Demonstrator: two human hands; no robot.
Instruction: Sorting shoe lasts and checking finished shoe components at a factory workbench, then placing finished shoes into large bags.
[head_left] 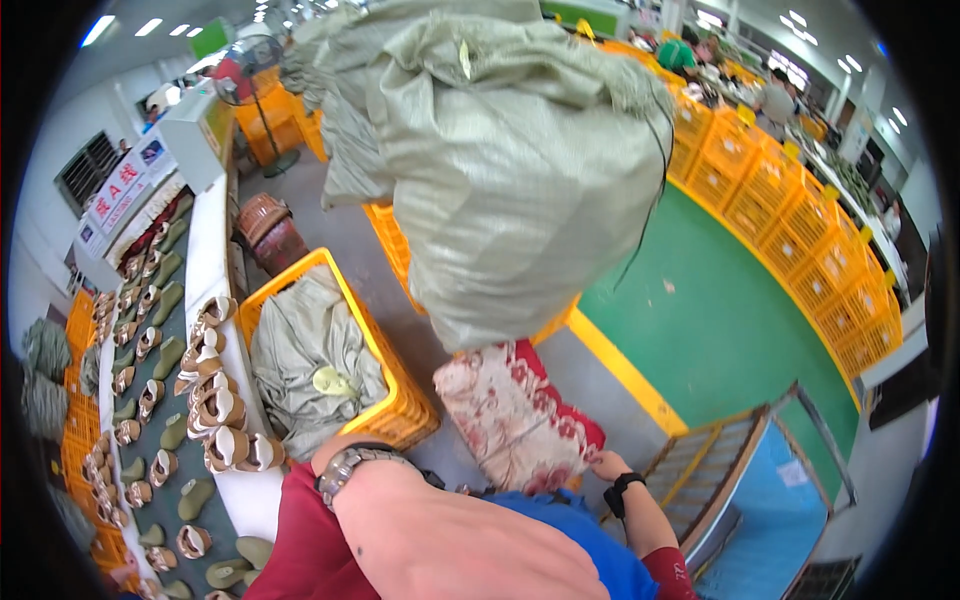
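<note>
My left hand (470, 535) is raised close in front of me, large at the bottom of the view, with a metal-banded watch (345, 470) on its wrist. Its fingers run out of the picture, so what they do is hidden. My right hand (606, 466), a black band on its wrist, is at the near right corner of a red-and-white floral cloth (515, 410). Its fingers look curled on the cloth's edge. Past the cloth stands a big, full, pale grey-green woven sack (520, 180), partly hiding orange crates.
To the left, an orange crate (405, 405) holds another woven sack (310, 350). Beyond it runs a conveyor (150, 440) with shoes and green shoe lasts. A blue-panelled metal cart (765, 490) stands at my right. Orange crates (790, 215) line the green floor's far side; people work behind them.
</note>
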